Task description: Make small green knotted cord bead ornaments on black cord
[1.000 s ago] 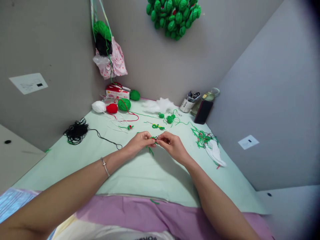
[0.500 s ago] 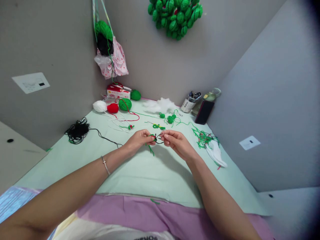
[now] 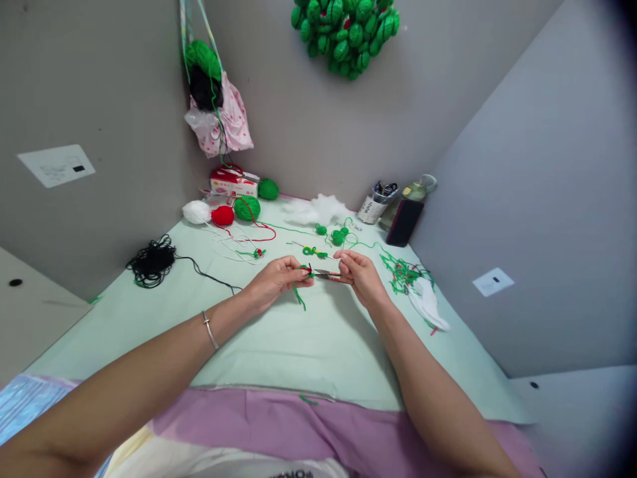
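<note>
My left hand pinches a small green and red crocheted piece between thumb and fingers. A short black yarn end stands up from it, and a green yarn tail hangs below. Facing it, my right hand is closed around small scissors, their blades pointing left at the piece. A thin metal tip, perhaps of a hook, shows by the right fingertips. Beyond the hands lie a green crocheted strip and a small green and red piece.
Black yarn lies at left. White, red and green balls sit behind. White stuffing, a pen cup and a phone stand at the back. Green scraps and white cloth lie right.
My right hand has drawn a little to the right, and the scissors now show plainly. The black yarn loop between the hands is no longer seen; only a short end shows.
</note>
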The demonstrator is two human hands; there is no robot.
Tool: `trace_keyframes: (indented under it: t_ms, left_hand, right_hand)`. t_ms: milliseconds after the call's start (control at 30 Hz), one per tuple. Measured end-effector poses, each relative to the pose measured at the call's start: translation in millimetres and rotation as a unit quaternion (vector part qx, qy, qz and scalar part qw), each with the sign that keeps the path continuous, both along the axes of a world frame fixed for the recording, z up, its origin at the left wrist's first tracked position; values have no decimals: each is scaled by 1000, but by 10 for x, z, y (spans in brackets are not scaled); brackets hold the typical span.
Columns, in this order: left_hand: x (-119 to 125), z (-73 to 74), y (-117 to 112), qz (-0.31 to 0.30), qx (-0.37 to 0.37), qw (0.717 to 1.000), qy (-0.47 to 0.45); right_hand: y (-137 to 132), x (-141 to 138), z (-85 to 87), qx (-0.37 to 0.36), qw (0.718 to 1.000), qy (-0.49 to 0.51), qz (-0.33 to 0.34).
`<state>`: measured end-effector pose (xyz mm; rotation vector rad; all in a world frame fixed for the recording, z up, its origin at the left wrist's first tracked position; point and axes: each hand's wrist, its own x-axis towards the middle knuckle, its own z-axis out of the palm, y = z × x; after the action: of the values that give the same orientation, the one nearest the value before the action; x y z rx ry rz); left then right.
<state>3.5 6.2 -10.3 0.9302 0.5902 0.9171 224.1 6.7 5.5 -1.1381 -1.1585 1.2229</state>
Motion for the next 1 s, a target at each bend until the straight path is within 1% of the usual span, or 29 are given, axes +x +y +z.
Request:
trace_keyframes:
  t_ms: [67,133,233,367,500,700,867,1000]
  left_hand:
    - [-29,9,17,10,7,1000,-2]
    - [-52,18,31,18,14,1000,-4]
    - [-65,24,39,19,16,1000,-5]
    - [-65,18,39,21,14,1000,0]
    - [-71,7,42,17,17,1000,2]
    - [-70,-1,43,12,21,1000,-3]
    - [-67,10,38,2,24,1000,4]
    - [-65,24,27,-19,27,999,7]
  right_hand:
    - [47,91,-35,5,999,2,-40]
    - [80,173,-52,9,998,6,-62]
    - [92,214,-49,11,998,12,-62]
    - [79,167,-29,13,998,14,-52]
    - [95,204,-36,22,996,4,-81]
    - [156,327,-101,30,991,-22,-127]
    - [171,326,-124,38,990,-37,-134]
    - [185,330,-147,40,989,-45,-133]
